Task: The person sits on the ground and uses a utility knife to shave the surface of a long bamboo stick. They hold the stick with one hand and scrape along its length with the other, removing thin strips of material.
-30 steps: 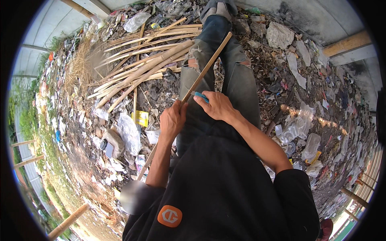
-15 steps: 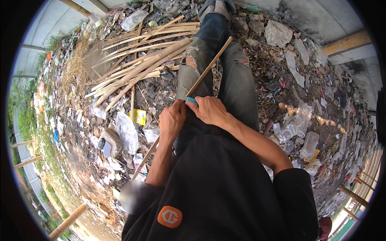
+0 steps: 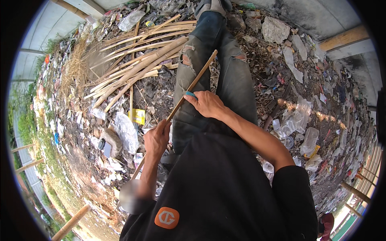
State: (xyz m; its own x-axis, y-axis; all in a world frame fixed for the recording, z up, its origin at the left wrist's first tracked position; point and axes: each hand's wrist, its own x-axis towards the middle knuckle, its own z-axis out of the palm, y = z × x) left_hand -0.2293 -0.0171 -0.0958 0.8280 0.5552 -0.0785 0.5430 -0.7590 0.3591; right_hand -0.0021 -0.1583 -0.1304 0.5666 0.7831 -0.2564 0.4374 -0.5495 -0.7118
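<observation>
A long bamboo strip (image 3: 202, 74) slants across my legs, from above my knees back past my left forearm. My left hand (image 3: 157, 137) is closed around its lower part. Farther up, my right hand (image 3: 208, 104) grips a small tool with a blue handle (image 3: 191, 95), pressed against the strip. The tool's working end is too small and covered to make out. Thin pale curls of shaving (image 3: 183, 85) stand at the strip beside the tool. Under both hands are my worn jeans (image 3: 237, 90), torn at the knees.
Several split bamboo strips and thicker poles (image 3: 140, 66) lie piled at the far left. Litter, plastic sheets (image 3: 126, 132) and rubble cover the ground. A large stone chunk (image 3: 275, 30) rests at the far right, near a concrete wall (image 3: 313, 20). A dark phone-like object (image 3: 105, 147) sits on a stone at left.
My left hand has slid down and left, away from the right hand, drawing the strip back with it. The strip's far end now sits nearer to me. Shavings show at the tool.
</observation>
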